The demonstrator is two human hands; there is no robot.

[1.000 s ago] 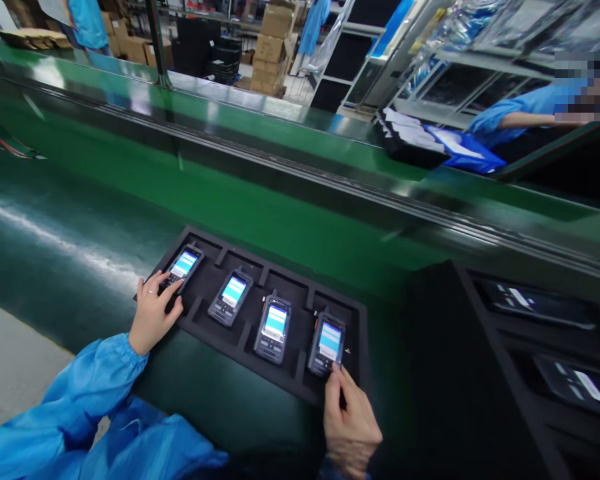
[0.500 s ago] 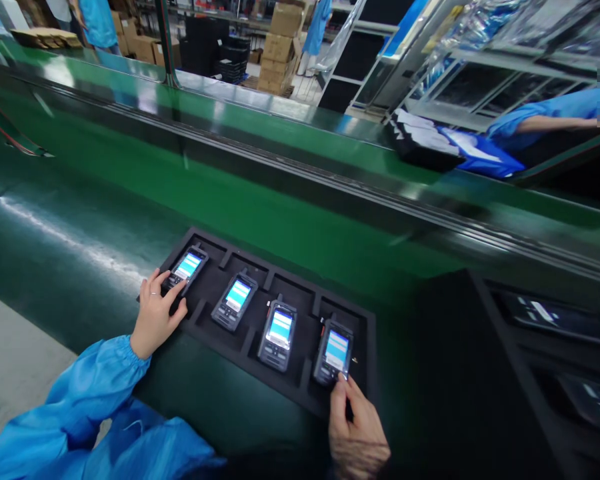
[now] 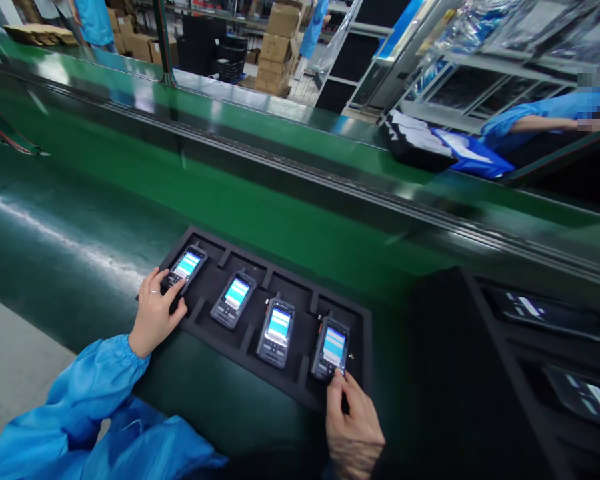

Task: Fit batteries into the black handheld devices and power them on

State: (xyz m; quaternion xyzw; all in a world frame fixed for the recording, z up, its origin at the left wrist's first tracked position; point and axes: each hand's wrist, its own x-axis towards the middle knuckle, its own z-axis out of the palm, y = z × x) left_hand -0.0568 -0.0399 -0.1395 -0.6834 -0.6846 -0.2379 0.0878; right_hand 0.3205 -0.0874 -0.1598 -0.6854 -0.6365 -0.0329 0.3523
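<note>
Several handheld radios with lit screens lie in the compartments of a black foam tray [image 3: 207, 325]. My left hand [image 3: 155, 310] is at the leftmost radio [image 3: 186, 265], its fingers closed about the lower end and the thumb apart from the index finger. Two middle radios, one [image 3: 233, 298] left of the other [image 3: 276, 331], lie untouched. My right hand [image 3: 353, 417] pinches with thumb and index finger at the lower right corner of the rightmost radio [image 3: 331, 348]. A small glint shows at those fingertips; what is between them is too small to make out.
The tray rests on a green worktop [image 3: 80, 207]. To the right stands a larger black foam block [image 3: 450, 373] with dark devices [image 3: 550, 310] in its slots. Beyond the rail, a co-worker's blue sleeve [image 3: 525, 117] is near a black box of white papers [image 3: 423, 143]. Cardboard boxes [image 3: 277, 50] are stacked behind.
The whole view has shifted very slightly. Both hands keep the same places on their radios, and the radios stay in their compartments.
</note>
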